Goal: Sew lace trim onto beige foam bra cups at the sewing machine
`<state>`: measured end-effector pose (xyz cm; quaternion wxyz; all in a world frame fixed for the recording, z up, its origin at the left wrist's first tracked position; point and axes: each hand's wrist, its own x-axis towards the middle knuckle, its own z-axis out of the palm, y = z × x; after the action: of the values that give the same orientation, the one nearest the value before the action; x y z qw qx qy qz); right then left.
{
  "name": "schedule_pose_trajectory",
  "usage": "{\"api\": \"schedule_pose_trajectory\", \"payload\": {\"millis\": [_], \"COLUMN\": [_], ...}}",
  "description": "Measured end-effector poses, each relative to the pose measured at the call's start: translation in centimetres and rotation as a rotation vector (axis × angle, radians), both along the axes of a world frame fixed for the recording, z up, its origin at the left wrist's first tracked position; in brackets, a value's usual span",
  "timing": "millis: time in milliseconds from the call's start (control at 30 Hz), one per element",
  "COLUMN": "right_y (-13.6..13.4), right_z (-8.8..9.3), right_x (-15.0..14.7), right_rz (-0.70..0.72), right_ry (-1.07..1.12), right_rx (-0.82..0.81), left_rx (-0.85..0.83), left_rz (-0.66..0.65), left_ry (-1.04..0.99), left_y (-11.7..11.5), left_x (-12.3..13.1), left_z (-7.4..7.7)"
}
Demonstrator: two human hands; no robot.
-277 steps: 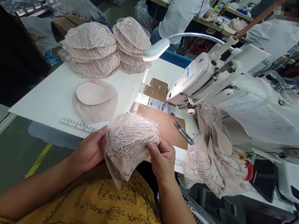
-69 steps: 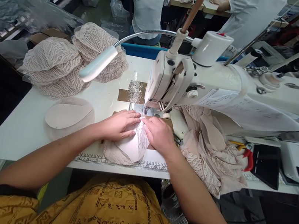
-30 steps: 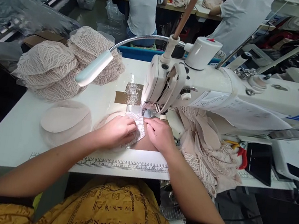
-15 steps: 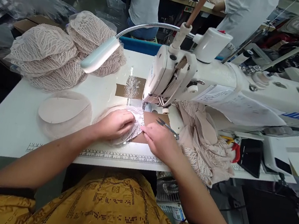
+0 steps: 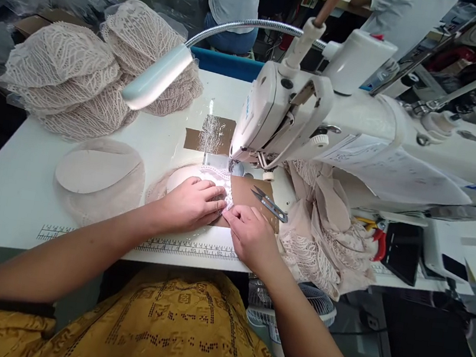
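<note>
A pale pink lace cup (image 5: pixel 184 177) lies flat on the white table (image 5: pixel 17 187) just in front of the needle of the white sewing machine (image 5: pixel 301 116). My left hand (image 5: pixel 192 204) rests on top of the cup, fingers curled and pressing it down. My right hand (image 5: pixel 247 233) sits beside it on the brown patch, its fingertips pinching the cup's lace edge (image 5: pixel 227 198). The edge runs up to the presser foot (image 5: pixel 234 169).
Thread snips (image 5: pixel 270 203) lie just right of my hands. Two stacks of lace cups (image 5: pixel 87 78) stand at the back left, a lined cup (image 5: pixel 98 172) nearer. A gooseneck lamp (image 5: pixel 157 77) hangs over the table. Sewn pieces (image 5: pixel 322 239) pile at the right. People sit at machines behind.
The cup was held up in both hands, then laid under the machine. Over the last second it has turned leftwards, and my right hand has drawn back toward me along its edge.
</note>
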<state>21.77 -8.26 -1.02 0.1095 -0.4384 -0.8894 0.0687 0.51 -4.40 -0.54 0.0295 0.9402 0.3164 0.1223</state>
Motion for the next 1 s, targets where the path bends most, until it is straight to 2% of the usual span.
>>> {"api": "schedule_pose_trajectory", "payload": {"millis": [200, 300, 433, 600, 767, 1000], "right_y": [0.4, 0.8, 1.5, 1.9, 1.7, 1.8], "right_z": [0.3, 0.4, 0.0, -0.2, 0.0, -0.1], "right_x": [0.6, 1.0, 0.9, 0.4, 0.3, 0.1], "right_rz": [0.043, 0.004, -0.052, -0.029, -0.029, -0.024], "right_ry": [0.087, 0.125, 0.037, -0.082, -0.076, -0.08], "right_rx": [-0.048, -0.025, -0.018, 0.018, 0.059, 0.114], "left_rx": [-0.015, -0.033, -0.049, -0.087, -0.078, -0.044], "left_rz": [0.004, 0.004, 0.0, -0.012, 0.051, 0.018], "left_ry": [-0.001, -0.013, -0.043, -0.119, -0.003, 0.104], "left_y": [-0.1, -0.1, 0.0, 0.8, 1.6, 2.1], "left_x": [0.2, 0.2, 0.2, -0.4, -0.8, -0.6], "left_z": [0.0, 0.1, 0.1, 0.2, 0.5, 0.5]}}
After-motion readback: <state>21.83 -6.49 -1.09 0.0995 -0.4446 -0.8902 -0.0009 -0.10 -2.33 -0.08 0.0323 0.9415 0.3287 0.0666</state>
